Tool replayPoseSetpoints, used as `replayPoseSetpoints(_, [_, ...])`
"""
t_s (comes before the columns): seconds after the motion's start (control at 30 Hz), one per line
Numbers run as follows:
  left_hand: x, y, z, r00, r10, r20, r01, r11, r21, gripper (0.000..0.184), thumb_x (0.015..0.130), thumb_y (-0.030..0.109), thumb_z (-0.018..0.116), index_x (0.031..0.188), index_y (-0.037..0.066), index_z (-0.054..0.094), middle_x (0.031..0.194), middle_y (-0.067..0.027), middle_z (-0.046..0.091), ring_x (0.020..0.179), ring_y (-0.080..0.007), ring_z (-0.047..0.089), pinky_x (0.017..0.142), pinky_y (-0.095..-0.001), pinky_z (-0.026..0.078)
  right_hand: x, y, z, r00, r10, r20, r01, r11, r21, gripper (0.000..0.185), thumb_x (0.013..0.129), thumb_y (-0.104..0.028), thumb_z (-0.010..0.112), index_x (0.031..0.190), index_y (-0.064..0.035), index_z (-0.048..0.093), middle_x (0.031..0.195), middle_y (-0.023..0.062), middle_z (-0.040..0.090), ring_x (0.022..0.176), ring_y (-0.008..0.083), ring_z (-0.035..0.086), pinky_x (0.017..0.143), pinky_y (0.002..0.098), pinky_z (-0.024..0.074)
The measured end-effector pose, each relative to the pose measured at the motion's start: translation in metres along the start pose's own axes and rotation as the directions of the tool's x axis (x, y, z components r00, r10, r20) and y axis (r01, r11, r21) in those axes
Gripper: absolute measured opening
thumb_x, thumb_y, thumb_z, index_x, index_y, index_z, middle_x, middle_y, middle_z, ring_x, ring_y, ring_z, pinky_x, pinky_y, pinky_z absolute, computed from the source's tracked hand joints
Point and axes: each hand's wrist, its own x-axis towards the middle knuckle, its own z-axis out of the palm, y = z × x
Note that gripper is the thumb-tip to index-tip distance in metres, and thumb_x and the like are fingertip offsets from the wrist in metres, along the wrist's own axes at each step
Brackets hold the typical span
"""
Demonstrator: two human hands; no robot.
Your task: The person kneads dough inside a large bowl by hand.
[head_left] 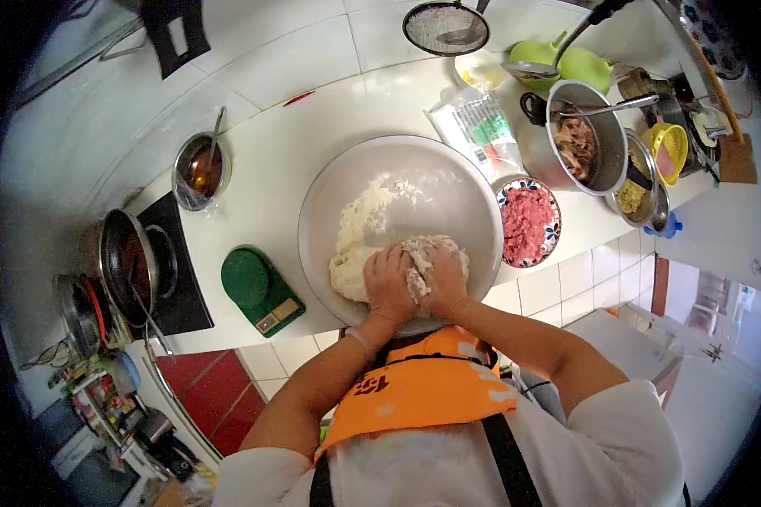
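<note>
A large white bowl (461, 198) stands at the counter's front edge. In its near half lies a thick mass of pale, rough dough (348, 273), with loose flour (366, 207) scattered behind it. My left hand (389, 277) presses into the dough, fingers curled over its top. Close beside it, my right hand (445, 277) grips the right part of the dough, which bulges up between the two hands. Dough sticks to my fingers, and the fingertips are partly sunk in it.
Left of the bowl sits a green kitchen scale (262, 291); farther left are a pan (127, 262) and a small pot (201, 171). On the right stand a plate of minced meat (528, 221), a pot of meat (585, 139), a plastic bag (479, 131) and a yellow basket (668, 152).
</note>
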Motion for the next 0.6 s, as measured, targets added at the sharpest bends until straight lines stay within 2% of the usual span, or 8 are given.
replayPoseSetpoints(0.13, [0.032, -0.021, 0.017, 0.997, 0.061, -0.053, -0.063, 0.998, -0.026, 0.039, 0.080, 0.028, 0.056, 0.109, 0.002, 0.062, 0.121, -0.0166, 0.058, 0.113, -0.0322, 0.053, 0.101, -0.0481, 0.033, 0.018, 0.022, 0.027, 0.993, 0.118, -0.011, -0.117, 0.992, 0.050, 0.056, 0.083, -0.038, 0.061, 0.126, -0.0028, 0.055, 0.128, 0.0229, 0.048, 0.121, 0.0416, 0.042, 0.104, 0.0531, 0.0288])
replayPoseSetpoints(0.2, [0.054, -0.031, 0.024, 0.997, 0.074, -0.020, -0.076, 0.987, -0.143, 0.037, 0.080, 0.029, 0.056, 0.107, 0.004, 0.063, 0.117, -0.0146, 0.060, 0.110, -0.0307, 0.054, 0.099, -0.0466, 0.034, 0.031, 0.032, 0.037, 0.964, 0.108, -0.244, -0.117, 0.993, -0.020, 0.058, 0.081, -0.036, 0.062, 0.126, -0.0016, 0.055, 0.129, 0.0231, 0.048, 0.124, 0.0420, 0.040, 0.105, 0.0562, 0.0267])
replayPoseSetpoints(0.33, [0.096, -0.047, 0.042, 0.994, 0.053, 0.099, -0.036, 0.986, -0.165, 0.036, 0.079, 0.027, 0.057, 0.107, 0.005, 0.063, 0.111, -0.0148, 0.062, 0.107, -0.0346, 0.055, 0.098, -0.0483, 0.033, 0.080, 0.035, 0.014, 0.944, 0.329, 0.028, -0.330, 0.943, 0.047, 0.057, 0.080, -0.037, 0.062, 0.123, -0.0001, 0.057, 0.133, 0.0229, 0.046, 0.127, 0.0406, 0.039, 0.106, 0.0590, 0.0247])
replayPoseSetpoints(0.4, [0.112, -0.051, 0.045, 0.994, 0.078, 0.078, -0.066, 0.988, -0.139, 0.036, 0.080, 0.025, 0.055, 0.109, 0.005, 0.062, 0.107, -0.0142, 0.062, 0.107, -0.0332, 0.056, 0.098, -0.0460, 0.033, 0.089, 0.047, 0.028, 0.932, 0.257, -0.256, -0.263, 0.965, 0.013, 0.058, 0.082, -0.040, 0.059, 0.119, 0.0036, 0.059, 0.127, 0.0240, 0.053, 0.121, 0.0436, 0.046, 0.106, 0.0562, 0.0284])
replayPoseSetpoints(0.43, [0.123, -0.051, 0.047, 0.995, 0.081, 0.056, -0.073, 0.987, -0.142, 0.036, 0.080, 0.025, 0.055, 0.109, 0.005, 0.062, 0.107, -0.0142, 0.062, 0.107, -0.0332, 0.056, 0.098, -0.0460, 0.033, 0.101, 0.049, 0.022, 0.932, 0.242, -0.270, -0.251, 0.968, 0.000, 0.058, 0.082, -0.040, 0.059, 0.119, 0.0036, 0.059, 0.127, 0.0240, 0.053, 0.121, 0.0436, 0.046, 0.106, 0.0562, 0.0284])
replayPoseSetpoints(0.5, [0.129, -0.049, 0.043, 0.969, 0.027, 0.244, -0.009, 0.997, -0.075, 0.031, 0.089, 0.026, 0.052, 0.109, 0.004, 0.062, 0.110, -0.0135, 0.060, 0.107, -0.0321, 0.055, 0.099, -0.0427, 0.035, 0.116, 0.046, 0.015, 0.857, 0.515, -0.030, -0.512, 0.857, 0.057, 0.060, 0.084, -0.045, 0.057, 0.120, 0.0034, 0.059, 0.123, 0.0247, 0.058, 0.116, 0.0435, 0.053, 0.104, 0.0504, 0.0364])
replayPoseSetpoints(0.53, [0.127, -0.048, 0.041, 0.973, 0.025, 0.229, -0.007, 0.997, -0.077, 0.031, 0.089, 0.026, 0.052, 0.109, 0.004, 0.062, 0.110, -0.0135, 0.060, 0.107, -0.0321, 0.055, 0.099, -0.0427, 0.035, 0.121, 0.050, 0.007, 0.863, 0.504, -0.038, -0.502, 0.863, 0.049, 0.060, 0.084, -0.045, 0.057, 0.120, 0.0034, 0.059, 0.123, 0.0247, 0.058, 0.116, 0.0435, 0.053, 0.104, 0.0504, 0.0364])
replayPoseSetpoints(0.6, [0.119, -0.051, 0.035, 0.977, -0.183, 0.109, 0.212, 0.793, -0.571, 0.032, 0.091, 0.022, 0.055, 0.115, 0.002, 0.061, 0.117, -0.0168, 0.058, 0.112, -0.0342, 0.053, 0.101, -0.0429, 0.037, 0.124, 0.057, -0.007, 0.869, 0.456, 0.191, -0.493, 0.825, 0.274, 0.063, 0.087, -0.051, 0.054, 0.125, -0.0009, 0.058, 0.122, 0.0257, 0.060, 0.114, 0.0409, 0.057, 0.100, 0.0443, 0.0437])
